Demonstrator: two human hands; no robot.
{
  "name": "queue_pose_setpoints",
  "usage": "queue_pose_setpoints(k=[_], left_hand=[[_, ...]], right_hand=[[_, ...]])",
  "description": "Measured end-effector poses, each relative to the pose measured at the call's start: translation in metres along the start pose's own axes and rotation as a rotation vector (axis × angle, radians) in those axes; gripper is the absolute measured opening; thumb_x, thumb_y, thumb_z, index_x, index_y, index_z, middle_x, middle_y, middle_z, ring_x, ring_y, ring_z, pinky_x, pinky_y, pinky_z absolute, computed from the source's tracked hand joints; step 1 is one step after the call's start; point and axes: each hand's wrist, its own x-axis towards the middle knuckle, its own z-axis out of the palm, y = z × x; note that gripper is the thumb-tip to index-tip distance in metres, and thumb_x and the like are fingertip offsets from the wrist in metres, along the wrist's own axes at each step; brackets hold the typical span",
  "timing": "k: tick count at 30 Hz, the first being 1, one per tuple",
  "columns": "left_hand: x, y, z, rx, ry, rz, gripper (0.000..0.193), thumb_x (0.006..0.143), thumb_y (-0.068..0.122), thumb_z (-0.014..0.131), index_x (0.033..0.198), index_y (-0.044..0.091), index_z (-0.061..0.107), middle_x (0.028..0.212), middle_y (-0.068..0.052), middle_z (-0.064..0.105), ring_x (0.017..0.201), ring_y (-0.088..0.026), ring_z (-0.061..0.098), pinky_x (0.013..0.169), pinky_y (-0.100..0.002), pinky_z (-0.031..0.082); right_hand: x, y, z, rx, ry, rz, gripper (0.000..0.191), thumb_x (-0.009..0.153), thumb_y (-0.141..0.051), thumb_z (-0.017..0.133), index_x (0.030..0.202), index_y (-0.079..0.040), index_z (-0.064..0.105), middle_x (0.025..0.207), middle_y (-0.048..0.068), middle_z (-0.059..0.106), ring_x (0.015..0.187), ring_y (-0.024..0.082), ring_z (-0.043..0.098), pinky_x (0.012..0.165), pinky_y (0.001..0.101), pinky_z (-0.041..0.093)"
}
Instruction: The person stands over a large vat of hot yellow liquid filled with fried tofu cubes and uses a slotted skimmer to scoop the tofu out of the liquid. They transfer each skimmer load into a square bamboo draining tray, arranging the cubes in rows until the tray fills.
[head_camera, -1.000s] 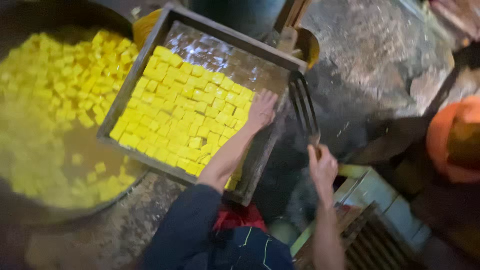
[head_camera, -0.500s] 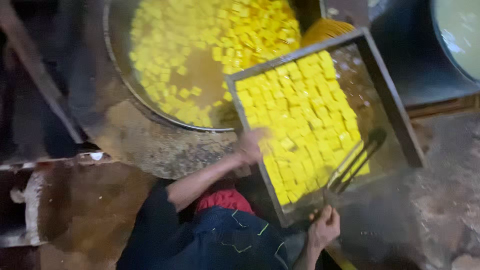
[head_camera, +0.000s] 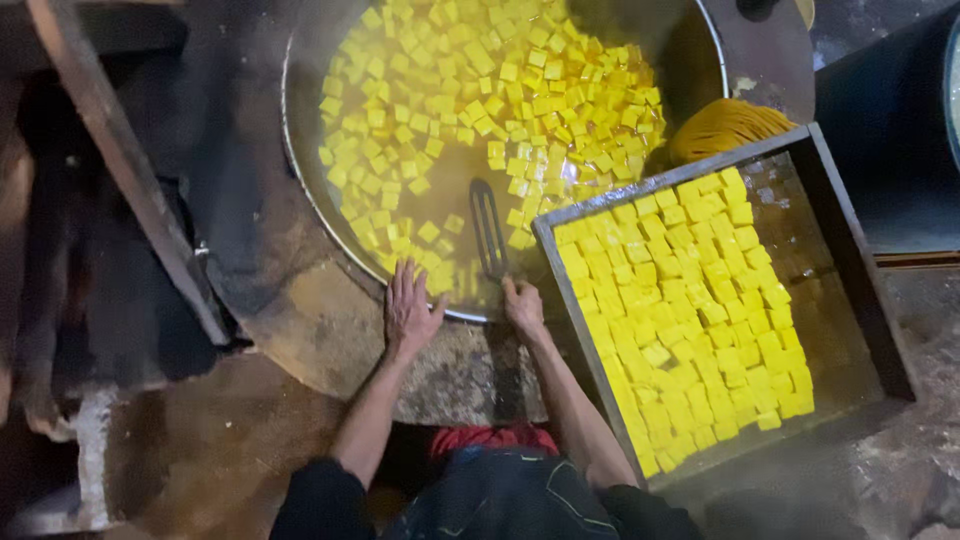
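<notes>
A big round metal pan (head_camera: 300, 190) holds yellow liquid and many yellow cubes (head_camera: 480, 90). My left hand (head_camera: 410, 308) lies flat with fingers spread on the pan's near rim. My right hand (head_camera: 522, 305) grips the handle of a slotted metal spatula (head_camera: 487, 226), whose blade dips into the liquid among the cubes. To the right, a square metal tray (head_camera: 858, 270) is packed with rows of yellow cubes (head_camera: 690, 310), its left corner resting against the pan's edge.
A rough stained stone surround (head_camera: 330, 350) holds the pan. A wooden beam (head_camera: 120, 160) slants across the left. A yellow bundle of fibres (head_camera: 725, 125) lies behind the tray. Dark ground stretches to the right.
My view has swung over the pan. My left hand left the tray's edge and settled on the pan's rim. My right hand carried the spatula from over the tray into the pan.
</notes>
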Motion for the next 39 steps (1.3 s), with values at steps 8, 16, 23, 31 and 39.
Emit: queue_pose_setpoints(k=[8, 16, 23, 31, 39], left_hand=[[-0.001, -0.016, 0.01, -0.028, -0.122, -0.064, 0.069, 0.096, 0.053, 0.06, 0.137, -0.002, 0.055, 0.16, -0.027, 0.032, 0.151, -0.041, 0.026, 0.122, -0.055, 0.022], [-0.002, -0.02, 0.011, -0.038, -0.151, -0.068, 0.065, 0.095, 0.048, 0.061, 0.137, -0.001, 0.055, 0.158, -0.026, 0.034, 0.15, -0.042, 0.028, 0.122, -0.055, 0.023], [0.004, -0.024, 0.011, -0.039, -0.21, -0.089, 0.064, 0.094, 0.05, 0.06, 0.139, 0.005, 0.054, 0.157, -0.023, 0.035, 0.148, -0.038, 0.03, 0.121, -0.055, 0.022], [0.005, -0.028, 0.013, -0.036, -0.216, -0.092, 0.064, 0.097, 0.053, 0.056, 0.14, 0.004, 0.055, 0.159, -0.023, 0.033, 0.15, -0.038, 0.027, 0.121, -0.054, 0.021], [0.007, -0.029, 0.013, -0.061, -0.223, -0.089, 0.063, 0.094, 0.05, 0.061, 0.136, 0.003, 0.056, 0.158, -0.024, 0.031, 0.148, -0.038, 0.027, 0.121, -0.055, 0.02]], right_hand=[[0.035, 0.001, 0.038, 0.083, -0.059, 0.262, 0.056, 0.096, -0.046, 0.063, 0.106, 0.008, 0.073, 0.092, 0.022, 0.076, 0.09, 0.032, 0.075, 0.081, 0.0442, 0.055], [0.11, -0.006, 0.068, -0.039, 0.132, 0.207, 0.054, 0.099, -0.047, 0.061, 0.115, 0.004, 0.071, 0.094, 0.024, 0.073, 0.088, 0.034, 0.071, 0.079, 0.0445, 0.053], [0.138, -0.041, 0.088, 0.173, 0.239, 0.121, 0.052, 0.1, -0.046, 0.058, 0.124, -0.001, 0.069, 0.094, 0.024, 0.071, 0.083, 0.033, 0.069, 0.077, 0.0445, 0.052], [0.08, -0.027, 0.078, 0.221, 0.222, 0.036, 0.049, 0.1, -0.045, 0.061, 0.121, -0.001, 0.07, 0.094, 0.018, 0.074, 0.083, 0.029, 0.071, 0.076, 0.0414, 0.054], [0.079, -0.031, 0.095, 0.089, 0.005, 0.167, 0.049, 0.095, -0.046, 0.062, 0.106, 0.0, 0.074, 0.075, 0.015, 0.073, 0.067, 0.027, 0.071, 0.065, 0.0439, 0.055]])
